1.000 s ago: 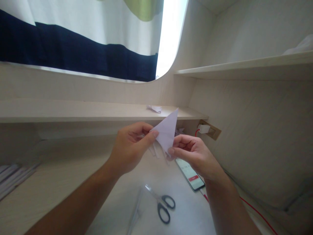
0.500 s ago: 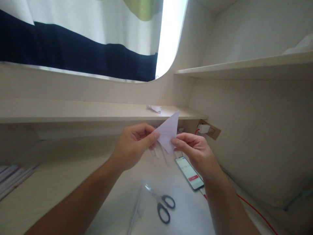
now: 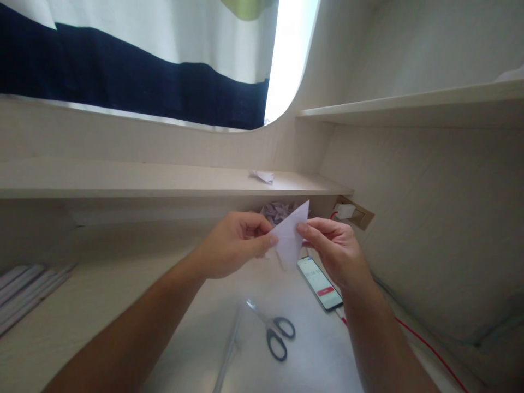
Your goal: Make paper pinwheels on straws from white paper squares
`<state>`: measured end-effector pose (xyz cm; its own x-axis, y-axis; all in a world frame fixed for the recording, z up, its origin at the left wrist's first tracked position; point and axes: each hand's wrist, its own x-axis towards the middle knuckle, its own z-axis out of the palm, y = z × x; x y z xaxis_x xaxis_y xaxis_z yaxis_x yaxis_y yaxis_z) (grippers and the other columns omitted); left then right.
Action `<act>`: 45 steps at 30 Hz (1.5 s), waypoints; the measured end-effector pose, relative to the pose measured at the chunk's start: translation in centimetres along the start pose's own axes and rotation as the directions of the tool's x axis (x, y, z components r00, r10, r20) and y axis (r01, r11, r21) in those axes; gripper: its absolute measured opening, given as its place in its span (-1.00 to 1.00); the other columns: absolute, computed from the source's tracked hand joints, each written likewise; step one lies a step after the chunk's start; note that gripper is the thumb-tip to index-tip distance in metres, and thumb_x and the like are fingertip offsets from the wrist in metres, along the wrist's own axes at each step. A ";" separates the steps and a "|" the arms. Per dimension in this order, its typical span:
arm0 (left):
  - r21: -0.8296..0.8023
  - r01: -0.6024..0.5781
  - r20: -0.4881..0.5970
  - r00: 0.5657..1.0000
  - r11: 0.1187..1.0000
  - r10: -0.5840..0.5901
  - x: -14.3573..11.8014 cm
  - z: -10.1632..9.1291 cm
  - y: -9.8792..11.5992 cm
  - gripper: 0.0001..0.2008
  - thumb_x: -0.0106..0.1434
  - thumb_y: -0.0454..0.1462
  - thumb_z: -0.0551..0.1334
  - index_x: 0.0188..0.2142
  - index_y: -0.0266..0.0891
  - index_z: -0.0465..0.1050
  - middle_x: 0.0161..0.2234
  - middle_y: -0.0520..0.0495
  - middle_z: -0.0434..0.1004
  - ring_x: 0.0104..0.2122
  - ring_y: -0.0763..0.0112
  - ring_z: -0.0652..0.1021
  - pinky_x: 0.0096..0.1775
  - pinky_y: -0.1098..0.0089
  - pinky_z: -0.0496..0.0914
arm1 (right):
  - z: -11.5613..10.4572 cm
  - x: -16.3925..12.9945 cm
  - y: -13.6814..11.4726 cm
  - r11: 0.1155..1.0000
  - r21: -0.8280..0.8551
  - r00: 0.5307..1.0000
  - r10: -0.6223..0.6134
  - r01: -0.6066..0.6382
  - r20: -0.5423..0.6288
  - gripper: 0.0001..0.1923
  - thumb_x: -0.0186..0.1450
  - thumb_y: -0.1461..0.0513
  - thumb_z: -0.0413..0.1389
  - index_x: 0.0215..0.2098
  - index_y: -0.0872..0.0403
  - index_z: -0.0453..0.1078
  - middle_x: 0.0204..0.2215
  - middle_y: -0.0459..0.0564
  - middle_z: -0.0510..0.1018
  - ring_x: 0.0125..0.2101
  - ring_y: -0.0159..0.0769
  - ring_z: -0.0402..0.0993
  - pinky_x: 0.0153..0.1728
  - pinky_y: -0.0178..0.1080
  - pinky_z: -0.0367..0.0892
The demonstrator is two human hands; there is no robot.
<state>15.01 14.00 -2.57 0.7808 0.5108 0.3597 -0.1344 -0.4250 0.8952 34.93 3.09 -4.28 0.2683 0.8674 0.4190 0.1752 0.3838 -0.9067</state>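
I hold a small white folded paper triangle (image 3: 291, 234) in the air above a pale desk (image 3: 123, 305). My left hand (image 3: 233, 245) pinches its left corner between thumb and fingers. My right hand (image 3: 333, 245) pinches its right edge near the top. The triangle's upper tip points up and to the right, its lower tip down. Behind it, under the shelf, lies a heap of folded paper pieces (image 3: 278, 210), partly hidden by my hands.
Scissors with dark handles (image 3: 272, 330) lie on the desk below my hands, beside a clear ruler (image 3: 229, 349). A phone (image 3: 320, 284) with a red cable (image 3: 426, 349) lies to the right. A wall socket (image 3: 354, 214) holds a plug. A paper scrap (image 3: 263, 176) sits on the shelf.
My right hand has slid up the paper's right edge from its lower tip. The triangle looks narrower, and both hands sit slightly further right and forward.
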 end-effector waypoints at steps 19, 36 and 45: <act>0.199 0.069 0.191 0.976 0.978 -0.107 0.4 -0.5 -1.0 -0.87 0.20 -0.25 0.30 -0.42 -0.28 0.54 -0.51 0.03 0.50 -0.52 0.47 0.43 -0.50 0.48 0.21 | -1.1 -2.2 1.0 0.985 0.080 0.972 0.162 -0.150 -0.169 -0.86 0.21 0.15 0.40 -0.40 0.05 0.62 -0.49 -0.09 0.65 -0.47 -0.33 0.57 -0.37 -0.27 0.56; -0.239 0.118 0.124 0.988 0.964 -0.090 2.2 -1.1 -4.9 -0.61 0.29 0.01 0.29 -0.23 -0.30 0.60 -0.28 -0.15 0.61 -0.28 0.30 0.61 -0.34 0.40 0.54 | -1.5 -4.0 3.7 0.981 0.105 0.969 0.177 -0.161 -0.172 -0.82 0.28 0.11 0.34 -0.36 0.06 0.60 -0.47 -0.08 0.63 -0.48 -0.32 0.56 -0.40 -0.27 0.50; -0.017 0.141 0.142 0.980 0.990 -0.137 1.8 0.0 -3.8 -0.81 0.16 -0.19 0.37 -0.32 -0.30 0.59 -0.45 -0.03 0.59 -0.48 0.43 0.53 -0.45 0.48 0.40 | -1.0 -4.1 4.6 0.988 0.011 0.974 0.154 -0.155 -0.167 -0.74 0.28 0.03 0.34 -0.35 0.07 0.58 -0.46 -0.07 0.64 -0.49 -0.34 0.54 -0.37 -0.26 0.51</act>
<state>16.89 16.53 -5.37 0.8707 0.4527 0.1925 -0.0332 -0.3363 0.9412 35.58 1.00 -10.10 0.4469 0.8508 0.2764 0.1213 0.2485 -0.9610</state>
